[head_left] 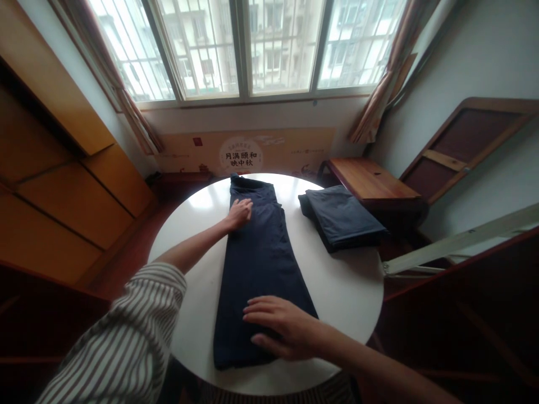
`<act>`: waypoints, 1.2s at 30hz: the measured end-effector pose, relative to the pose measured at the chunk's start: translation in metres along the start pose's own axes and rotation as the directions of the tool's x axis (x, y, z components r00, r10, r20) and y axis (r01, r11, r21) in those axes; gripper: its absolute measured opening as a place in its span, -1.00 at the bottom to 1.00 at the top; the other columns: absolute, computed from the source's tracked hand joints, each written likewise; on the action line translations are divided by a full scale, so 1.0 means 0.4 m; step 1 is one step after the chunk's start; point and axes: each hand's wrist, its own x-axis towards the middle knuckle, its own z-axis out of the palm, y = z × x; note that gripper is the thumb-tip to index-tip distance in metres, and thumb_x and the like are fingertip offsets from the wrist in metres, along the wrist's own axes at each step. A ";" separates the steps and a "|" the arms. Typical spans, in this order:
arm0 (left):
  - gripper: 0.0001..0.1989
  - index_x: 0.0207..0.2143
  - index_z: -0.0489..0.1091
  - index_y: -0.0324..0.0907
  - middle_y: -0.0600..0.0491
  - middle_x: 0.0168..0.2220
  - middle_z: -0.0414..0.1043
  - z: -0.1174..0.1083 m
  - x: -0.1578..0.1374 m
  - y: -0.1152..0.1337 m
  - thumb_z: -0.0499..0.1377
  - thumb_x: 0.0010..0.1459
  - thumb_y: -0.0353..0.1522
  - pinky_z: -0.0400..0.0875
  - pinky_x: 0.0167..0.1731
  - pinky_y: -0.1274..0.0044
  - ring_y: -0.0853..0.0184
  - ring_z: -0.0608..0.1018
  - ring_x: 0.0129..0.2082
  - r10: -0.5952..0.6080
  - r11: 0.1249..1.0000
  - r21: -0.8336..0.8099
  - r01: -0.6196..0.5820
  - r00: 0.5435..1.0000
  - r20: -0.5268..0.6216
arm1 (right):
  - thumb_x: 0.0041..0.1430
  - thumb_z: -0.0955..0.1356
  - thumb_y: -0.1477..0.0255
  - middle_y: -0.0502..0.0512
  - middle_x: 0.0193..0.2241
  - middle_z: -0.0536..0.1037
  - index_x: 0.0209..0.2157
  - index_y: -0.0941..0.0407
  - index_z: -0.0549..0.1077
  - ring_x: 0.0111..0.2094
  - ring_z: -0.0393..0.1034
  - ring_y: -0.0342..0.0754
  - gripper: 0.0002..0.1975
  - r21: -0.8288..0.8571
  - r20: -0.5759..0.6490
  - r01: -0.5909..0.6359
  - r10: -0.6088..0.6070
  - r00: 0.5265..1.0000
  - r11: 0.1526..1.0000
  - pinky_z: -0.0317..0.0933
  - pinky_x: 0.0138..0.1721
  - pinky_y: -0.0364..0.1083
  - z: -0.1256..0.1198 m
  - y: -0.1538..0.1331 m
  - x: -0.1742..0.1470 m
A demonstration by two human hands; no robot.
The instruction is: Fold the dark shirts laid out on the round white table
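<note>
A pair of dark navy trousers [261, 264] lies lengthwise on the round white table [193, 314], folded into a long strip. Its waistband end is at the far side and the legs reach toward me. My left hand [240, 214] rests on the upper part, just below the waistband, fingers laid over the cloth and slightly bent. Near the leg ends, my right hand [284, 328] is spread with its palm down on or just over the fabric. Neither hand has cloth pinched in it. To the right sits a stack of folded dark clothes [343, 216].
Behind the table on the right is a low wooden stool or side table [374, 177]. A dark wood-framed panel [471, 146] leans on the right wall. Orange-brown cabinets [63, 196] stand at left. A printed banner [290, 148] hangs below the barred window [282, 45].
</note>
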 end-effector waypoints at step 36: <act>-0.54 -0.32 0.54 -0.08 -0.14 -0.24 0.59 -0.031 -0.125 0.319 -0.07 0.35 -0.08 0.43 -0.18 0.41 0.10 0.62 -0.15 -0.079 0.991 -0.094 0.095 0.985 0.156 | 0.25 0.29 0.40 0.07 -0.38 0.50 -0.11 0.13 0.42 -0.38 0.42 -0.02 -0.80 -0.140 -0.500 -0.564 0.434 0.749 0.814 0.26 -0.27 -0.08 -0.123 0.236 -0.018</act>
